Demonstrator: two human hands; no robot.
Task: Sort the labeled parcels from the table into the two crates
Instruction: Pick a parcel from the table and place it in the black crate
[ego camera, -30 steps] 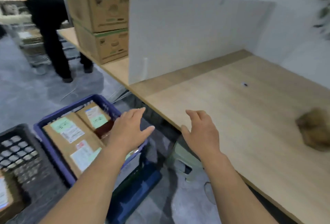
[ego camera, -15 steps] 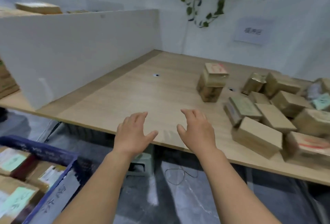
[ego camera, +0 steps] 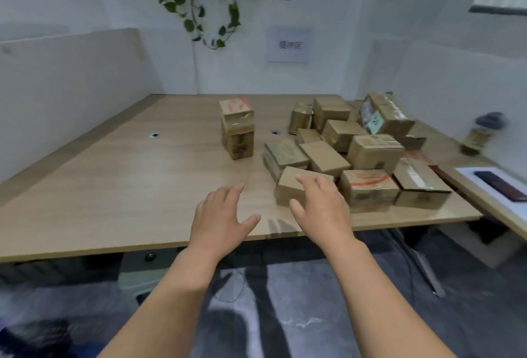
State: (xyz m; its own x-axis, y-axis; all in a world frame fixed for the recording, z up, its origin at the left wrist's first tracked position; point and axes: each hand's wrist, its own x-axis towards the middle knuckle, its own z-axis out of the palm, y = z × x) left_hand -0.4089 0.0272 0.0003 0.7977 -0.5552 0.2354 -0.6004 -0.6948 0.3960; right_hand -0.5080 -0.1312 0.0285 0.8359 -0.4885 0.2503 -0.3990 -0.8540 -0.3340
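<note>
Hands spread and empty, left hand, right hand over parcel, table

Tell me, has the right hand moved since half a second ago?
Yes. Against the table's near edge, the right hand has gone forward and rightward; its fingers now reach over the nearest parcel.

about fourteen parcels, one table

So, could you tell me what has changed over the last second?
The person turned from the blue crate toward the table; the crate left view, the parcel pile came in. Both hands moved forward: the right hand now reaches over the nearest parcel, the left hand over bare tabletop. Both stayed open, holding nothing.
</note>
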